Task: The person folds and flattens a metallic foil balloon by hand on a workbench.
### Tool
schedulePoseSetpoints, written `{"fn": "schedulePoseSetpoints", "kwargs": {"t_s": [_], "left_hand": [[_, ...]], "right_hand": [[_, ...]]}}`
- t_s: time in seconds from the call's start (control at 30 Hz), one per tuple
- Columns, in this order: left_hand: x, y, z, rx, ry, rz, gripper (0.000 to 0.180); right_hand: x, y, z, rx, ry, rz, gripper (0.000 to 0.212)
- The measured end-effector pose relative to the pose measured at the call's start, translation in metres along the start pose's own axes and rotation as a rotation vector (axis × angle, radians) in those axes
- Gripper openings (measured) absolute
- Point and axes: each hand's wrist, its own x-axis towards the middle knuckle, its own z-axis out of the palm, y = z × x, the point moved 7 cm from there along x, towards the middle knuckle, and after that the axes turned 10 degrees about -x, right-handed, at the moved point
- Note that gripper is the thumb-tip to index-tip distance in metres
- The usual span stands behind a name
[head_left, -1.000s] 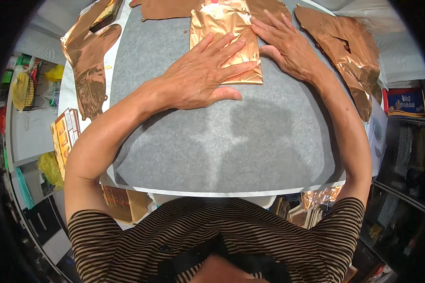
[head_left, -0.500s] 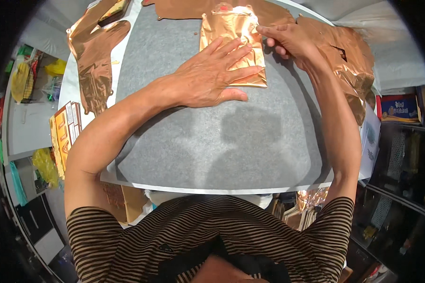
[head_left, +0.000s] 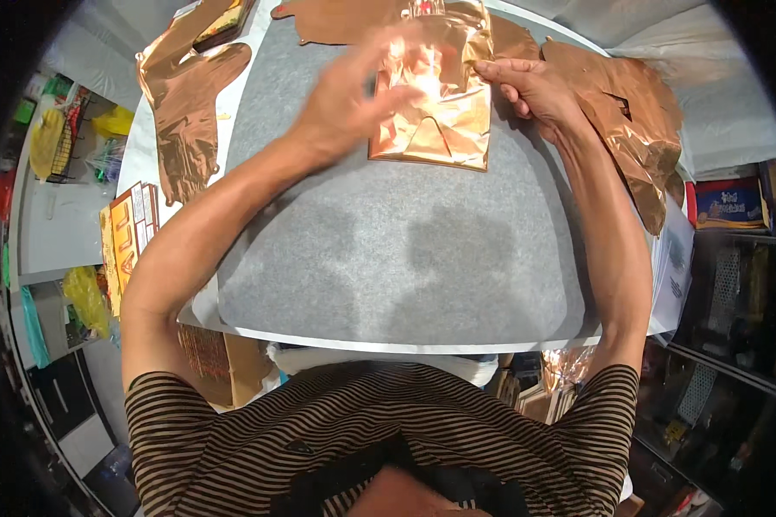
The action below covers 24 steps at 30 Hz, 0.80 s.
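A folded copper-coloured foil balloon [head_left: 457,129] lies at the far middle of the grey mat. Its surface is creased and shiny, with a small arched edge near the lower side. My right hand [head_left: 539,90] pinches the balloon's right edge between thumb and fingers. Over its left part hovers my left hand [head_left: 341,103], smeared by motion, so its finger state is unclear. A flat, uninflated foil balloon [head_left: 185,112] with small tabs rests at the left. Another flat foil balloon [head_left: 621,103], with a small cut-out, lies at the right beside my right forearm.
The grey mat [head_left: 388,284] covers a white-edged table. More copper foil [head_left: 332,21] stretches along the far edge. Printed packets [head_left: 129,233] sit by my left forearm. Shelves with yellow bags [head_left: 84,297] stand left; a dark shelf unit [head_left: 733,284] stands right.
My left hand has lifted off the folded foil balloon, where it lay flat, and shifted up and left. The balloon's upper right part is now raised and crumpled at my right hand.
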Motion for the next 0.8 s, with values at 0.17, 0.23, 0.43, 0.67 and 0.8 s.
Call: {"fn": "schedulePoseSetpoints", "kwargs": {"t_s": [0.17, 0.23, 0.43, 0.67, 0.8], "left_hand": [[0.027, -0.031, -0.044, -0.091, -0.006, -0.489, 0.047], [0.031, -0.031, -0.044, -0.186, -0.055, -0.545, 0.037], [0.038, -0.016, -0.047, -0.273, -0.091, -0.595, 0.027], [-0.005, 0.084, -0.062, -0.003, 0.061, -0.257, 0.015], [-0.089, 0.157, -0.038, 0.444, -0.097, 0.323, 0.033]], "right_hand": [[-0.023, -0.022, -0.009, -0.041, 0.057, -0.133, 0.03], [-0.032, -0.031, -0.014, -0.048, 0.092, -0.171, 0.031], [-0.059, -0.049, -0.02, -0.024, 0.126, -0.179, 0.033], [-0.151, -0.097, -0.012, -0.393, 0.425, -0.722, 0.022], [-0.222, -0.045, 0.038, -0.474, 0.346, -0.938, 0.026]]}}
